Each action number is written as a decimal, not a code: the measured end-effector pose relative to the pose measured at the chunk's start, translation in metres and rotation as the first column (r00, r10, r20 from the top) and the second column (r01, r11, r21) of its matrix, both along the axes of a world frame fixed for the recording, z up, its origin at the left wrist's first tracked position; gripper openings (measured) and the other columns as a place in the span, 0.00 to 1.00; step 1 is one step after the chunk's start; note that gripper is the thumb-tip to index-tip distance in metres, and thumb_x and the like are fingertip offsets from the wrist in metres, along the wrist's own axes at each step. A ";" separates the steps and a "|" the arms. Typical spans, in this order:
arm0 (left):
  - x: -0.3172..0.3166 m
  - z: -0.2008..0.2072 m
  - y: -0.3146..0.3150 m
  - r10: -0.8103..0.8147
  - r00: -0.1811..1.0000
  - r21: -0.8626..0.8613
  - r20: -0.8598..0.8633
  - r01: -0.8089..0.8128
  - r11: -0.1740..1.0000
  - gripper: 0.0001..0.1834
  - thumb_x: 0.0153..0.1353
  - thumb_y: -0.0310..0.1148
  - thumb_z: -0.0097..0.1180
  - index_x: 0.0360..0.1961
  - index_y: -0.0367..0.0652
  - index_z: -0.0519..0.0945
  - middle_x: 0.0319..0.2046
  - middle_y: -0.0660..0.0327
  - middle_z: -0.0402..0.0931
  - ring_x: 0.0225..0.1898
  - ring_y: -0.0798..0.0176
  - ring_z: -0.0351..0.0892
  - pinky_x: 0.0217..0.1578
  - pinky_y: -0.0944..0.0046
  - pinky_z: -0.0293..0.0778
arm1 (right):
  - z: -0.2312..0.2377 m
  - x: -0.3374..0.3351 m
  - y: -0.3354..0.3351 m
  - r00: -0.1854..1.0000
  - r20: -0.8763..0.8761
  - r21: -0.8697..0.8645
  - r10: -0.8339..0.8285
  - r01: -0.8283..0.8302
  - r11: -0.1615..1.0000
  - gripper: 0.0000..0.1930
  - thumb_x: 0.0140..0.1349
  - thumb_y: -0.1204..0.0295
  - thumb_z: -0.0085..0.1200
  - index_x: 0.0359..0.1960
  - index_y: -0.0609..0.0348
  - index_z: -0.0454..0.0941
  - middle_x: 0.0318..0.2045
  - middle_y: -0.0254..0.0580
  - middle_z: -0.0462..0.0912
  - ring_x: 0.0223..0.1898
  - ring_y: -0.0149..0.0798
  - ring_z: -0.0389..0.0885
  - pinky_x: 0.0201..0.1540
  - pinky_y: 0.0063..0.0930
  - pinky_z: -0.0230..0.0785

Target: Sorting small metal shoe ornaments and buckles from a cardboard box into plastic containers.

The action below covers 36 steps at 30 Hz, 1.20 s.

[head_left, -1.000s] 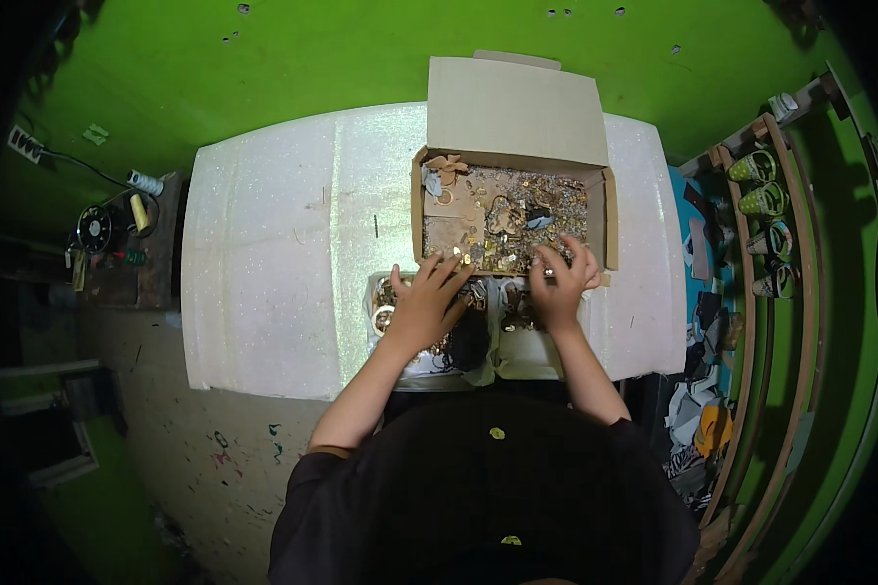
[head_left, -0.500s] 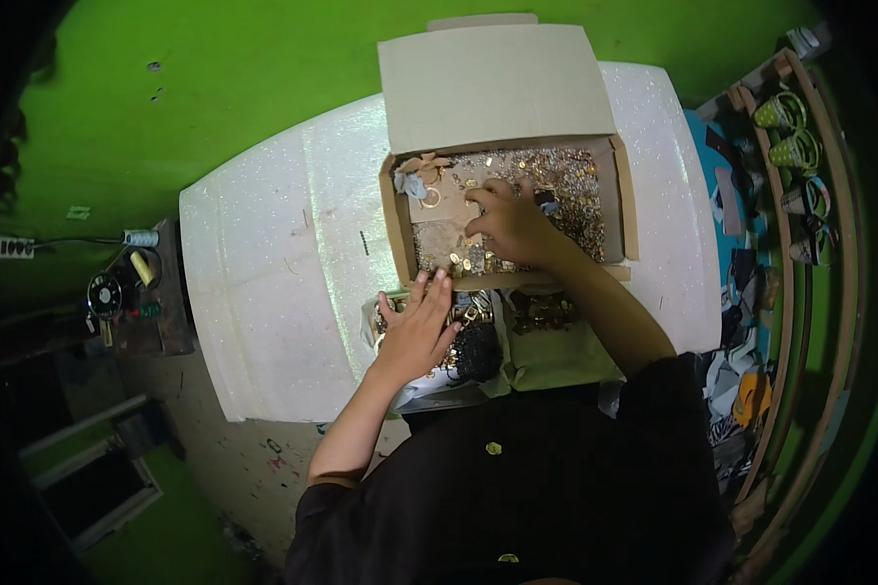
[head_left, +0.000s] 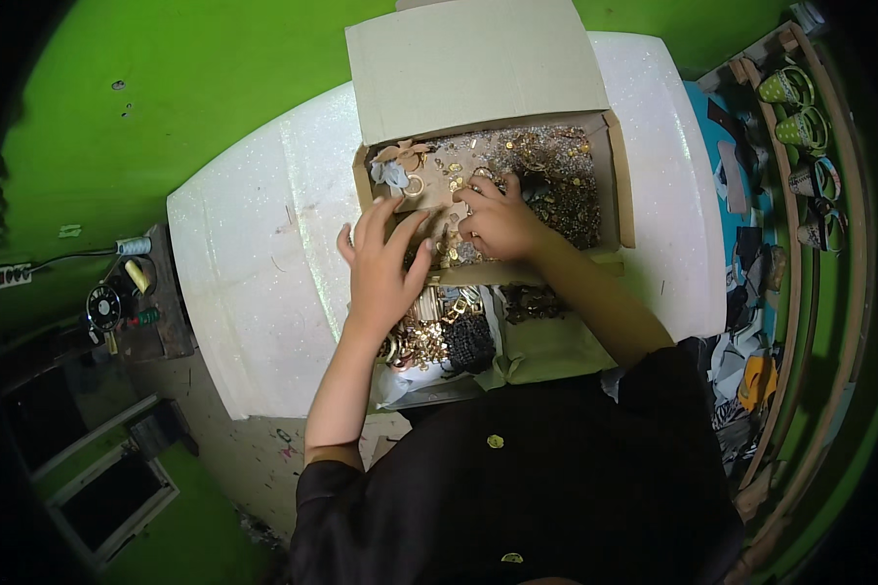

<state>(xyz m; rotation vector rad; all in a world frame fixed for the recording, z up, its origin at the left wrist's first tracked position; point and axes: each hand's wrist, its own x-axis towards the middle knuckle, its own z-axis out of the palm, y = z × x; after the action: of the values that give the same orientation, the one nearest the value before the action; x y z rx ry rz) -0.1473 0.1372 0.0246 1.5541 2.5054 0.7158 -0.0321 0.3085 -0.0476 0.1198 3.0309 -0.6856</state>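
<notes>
A cardboard box [head_left: 478, 73] stands with its lid folded back, holding many small gold, silver and brown beads and metal pieces [head_left: 561, 190]. Over its near left part is my left hand [head_left: 380, 268], fingers spread and holding nothing. My right hand [head_left: 505, 222] reaches into the box's middle with fingers curled down on the small pieces; whatever lies between its fingertips is hidden. Fabric flowers [head_left: 391, 174] in grey and tan lie in the far left corner, beside a gold ring-shaped piece [head_left: 415, 185].
Nearer my body sit a lined tray of gold pieces [head_left: 421, 341] with black bead strands [head_left: 468, 343], and a greenish box [head_left: 551, 349] with dark beads. They share a glittery white table [head_left: 254, 244]. A small fan [head_left: 104, 307] stands left; a wooden rack [head_left: 800, 283] with footwear, right.
My left hand has moved from the box's near edge up over its left interior, uncovering more of the tray. My right hand stays among the beads, its fingers more curled. The view has shifted slightly.
</notes>
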 end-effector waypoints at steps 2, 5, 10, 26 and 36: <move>-0.003 -0.002 0.014 -0.066 0.998 -0.029 -0.014 0.066 0.997 0.17 0.52 0.36 0.59 0.45 0.53 0.79 0.57 0.57 0.65 0.62 0.52 0.58 0.59 0.40 0.42 | -0.002 0.003 0.002 1.000 0.018 -0.055 -0.018 0.019 0.998 0.06 0.44 0.73 0.58 0.25 0.46 0.81 0.53 0.37 0.70 0.62 0.46 0.57 0.57 0.63 0.43; -0.005 -0.012 0.026 -0.229 0.973 -0.192 -0.023 0.221 0.956 0.14 0.48 0.34 0.63 0.39 0.52 0.81 0.57 0.58 0.65 0.63 0.53 0.57 0.58 0.39 0.44 | -0.004 0.006 0.010 0.986 -0.062 -0.012 -0.154 0.154 0.988 0.05 0.43 0.73 0.58 0.23 0.46 0.80 0.52 0.34 0.70 0.61 0.45 0.57 0.57 0.63 0.41; -0.012 -0.029 0.046 -0.424 0.900 -0.361 0.103 0.431 0.827 0.17 0.39 0.30 0.68 0.34 0.55 0.82 0.61 0.59 0.59 0.65 0.55 0.53 0.53 0.39 0.49 | 0.015 0.020 0.030 0.921 -0.066 -0.142 -0.383 0.372 0.918 0.08 0.37 0.75 0.58 0.18 0.41 0.80 0.50 0.32 0.71 0.62 0.46 0.56 0.57 0.65 0.37; -0.017 -0.050 0.050 -0.381 0.919 -0.257 0.106 0.395 0.882 0.09 0.39 0.33 0.66 0.22 0.49 0.78 0.62 0.56 0.59 0.64 0.51 0.52 0.56 0.40 0.46 | 0.003 0.031 0.002 0.992 -0.127 0.038 0.006 -0.001 0.999 0.08 0.38 0.67 0.63 0.23 0.47 0.82 0.52 0.38 0.69 0.61 0.44 0.58 0.57 0.62 0.43; -0.016 -0.039 0.052 -0.265 0.955 -0.156 0.136 0.285 0.946 0.07 0.39 0.34 0.60 0.19 0.45 0.76 0.60 0.51 0.62 0.63 0.49 0.53 0.57 0.38 0.42 | 0.006 0.036 0.016 0.936 -0.154 -0.016 -0.316 0.318 0.948 0.05 0.42 0.67 0.59 0.24 0.44 0.82 0.50 0.34 0.71 0.61 0.44 0.58 0.58 0.60 0.39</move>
<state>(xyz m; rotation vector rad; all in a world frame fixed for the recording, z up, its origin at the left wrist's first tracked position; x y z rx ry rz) -0.1630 0.1888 -0.0149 1.7006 2.1457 0.5141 0.0038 0.3244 -0.0415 0.5954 3.1969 -0.7299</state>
